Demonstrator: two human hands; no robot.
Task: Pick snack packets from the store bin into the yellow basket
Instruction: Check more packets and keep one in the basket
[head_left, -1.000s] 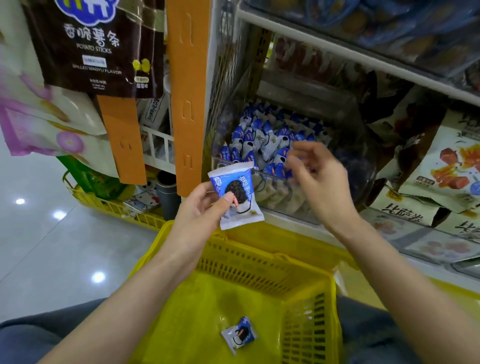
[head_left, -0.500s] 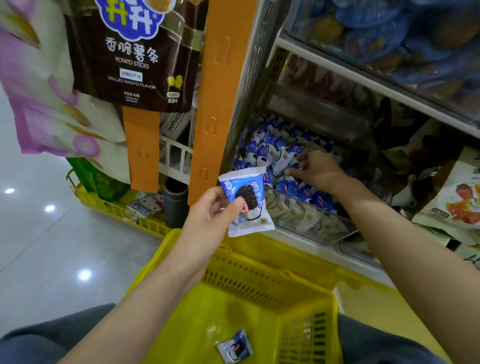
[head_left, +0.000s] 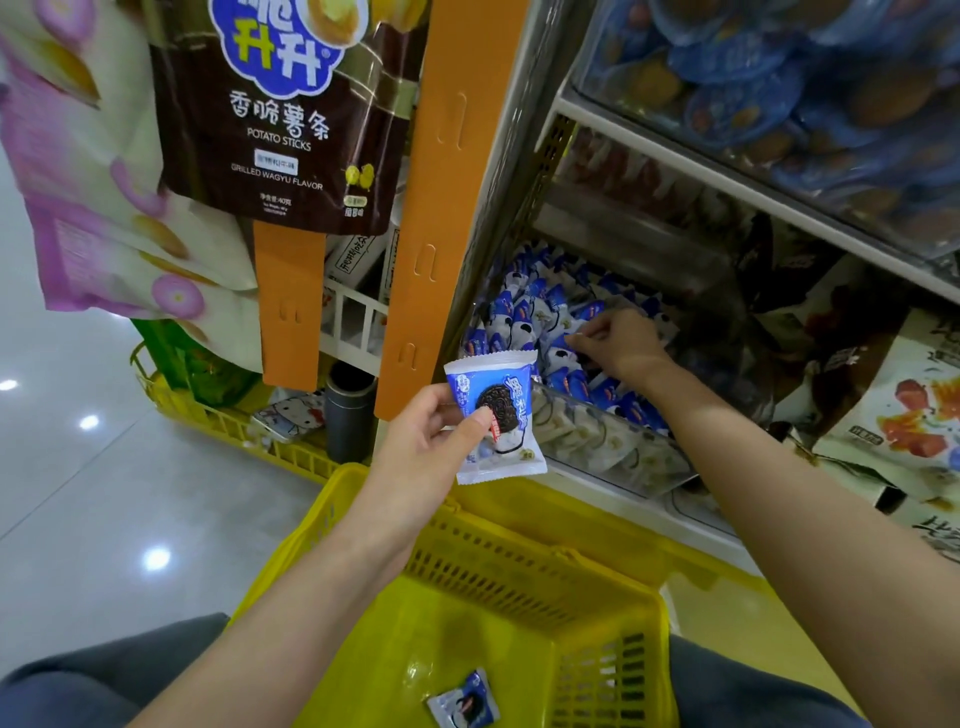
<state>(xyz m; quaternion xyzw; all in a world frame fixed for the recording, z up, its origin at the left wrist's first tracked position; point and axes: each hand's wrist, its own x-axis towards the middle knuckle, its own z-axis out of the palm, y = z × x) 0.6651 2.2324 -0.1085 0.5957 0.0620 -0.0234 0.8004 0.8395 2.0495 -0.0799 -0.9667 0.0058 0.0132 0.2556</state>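
Observation:
My left hand (head_left: 421, 447) pinches a blue-and-white cookie snack packet (head_left: 501, 415) by its left edge, upright, above the far rim of the yellow basket (head_left: 519, 561). One more small packet (head_left: 465, 701) lies on the basket floor. My right hand (head_left: 618, 345) is inside the clear store bin (head_left: 623, 447), palm down on the heap of blue packets (head_left: 524, 312), its fingertips curled onto one of them. The hand hides which packet it holds.
An orange shelf post (head_left: 431, 208) stands left of the bin. A brown potato sticks bag (head_left: 280, 114) hangs above left. A white shelf (head_left: 727, 187) runs over the bin. Larger snack bags (head_left: 904, 400) lie to the right. A second yellow basket (head_left: 218, 421) sits on the floor.
My right hand went from above the bin down into the packet pile, and its fingers have curled. My left hand kept its packet in about the same place.

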